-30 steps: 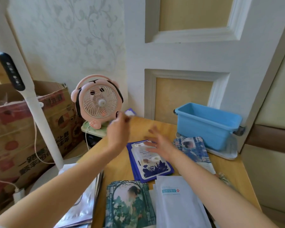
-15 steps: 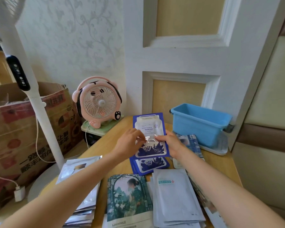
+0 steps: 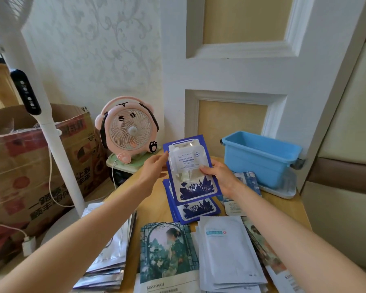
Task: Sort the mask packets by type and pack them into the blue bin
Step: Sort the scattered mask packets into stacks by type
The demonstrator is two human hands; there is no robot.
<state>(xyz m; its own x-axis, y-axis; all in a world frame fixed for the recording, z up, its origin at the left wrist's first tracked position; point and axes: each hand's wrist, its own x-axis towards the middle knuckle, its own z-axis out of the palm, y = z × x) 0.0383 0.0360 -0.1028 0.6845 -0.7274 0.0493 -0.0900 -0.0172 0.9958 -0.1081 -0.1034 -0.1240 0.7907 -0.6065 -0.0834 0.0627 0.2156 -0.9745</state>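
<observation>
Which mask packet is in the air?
The dark blue packet with the white panel and blue flowers. The left hand and right hand hold it up; the others lie on the wooden table.

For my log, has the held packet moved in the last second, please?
Yes: the packet rose off the stack, now held up left of the bin.
</observation>
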